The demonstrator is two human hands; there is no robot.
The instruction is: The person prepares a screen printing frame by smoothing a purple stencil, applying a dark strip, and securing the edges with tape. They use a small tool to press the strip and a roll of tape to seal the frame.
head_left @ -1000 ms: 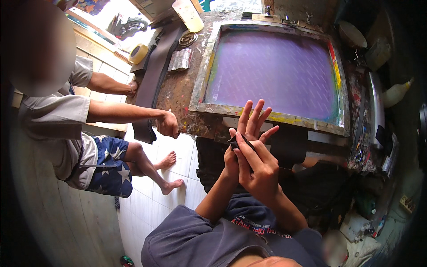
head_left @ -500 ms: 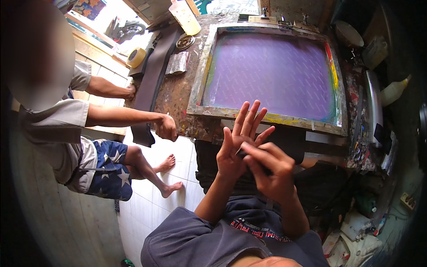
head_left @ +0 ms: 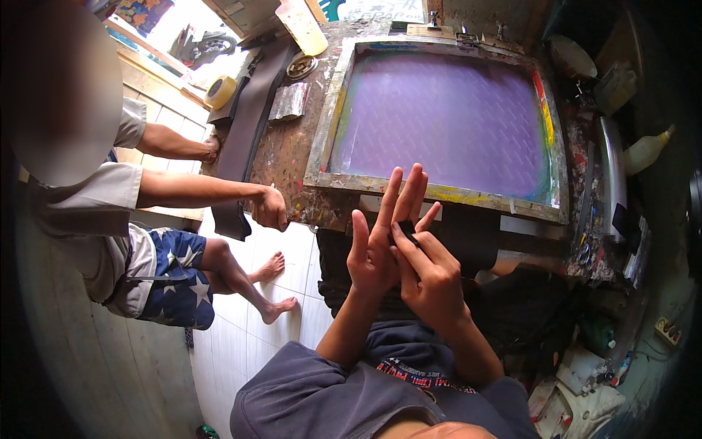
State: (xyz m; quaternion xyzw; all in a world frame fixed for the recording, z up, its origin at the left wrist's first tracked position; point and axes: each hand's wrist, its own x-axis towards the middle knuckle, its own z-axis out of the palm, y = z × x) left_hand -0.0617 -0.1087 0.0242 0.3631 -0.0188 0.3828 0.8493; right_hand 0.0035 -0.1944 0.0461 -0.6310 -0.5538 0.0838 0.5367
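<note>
My left hand (head_left: pixel 376 252) is raised palm up with its fingers spread, in front of the near edge of a screen-printing frame (head_left: pixel 439 192). My right hand (head_left: pixel 431 274) pinches a small dark piece (head_left: pixel 407 233), perhaps cloth or rubber, and presses it against the left palm near the base of the fingers. What exactly the piece is, I cannot make out. The frame, paint-stained along its wooden edges, holds a purple mesh (head_left: pixel 439 117) and lies on the workbench beyond both hands.
At the left stands another person, one fist (head_left: pixel 270 208) at the workbench edge (head_left: pixel 285 168). Dark strips (head_left: pixel 245 139), a tape roll (head_left: pixel 221 92), a silvery packet (head_left: pixel 289 102) and a plastic container (head_left: pixel 302 29) lie along the left side. At the right are a white bottle (head_left: pixel 648 150) and clutter.
My right hand has shifted slightly left and up across the left palm. The dark piece shows more now. My left hand has turned a little, its fingers closer together.
</note>
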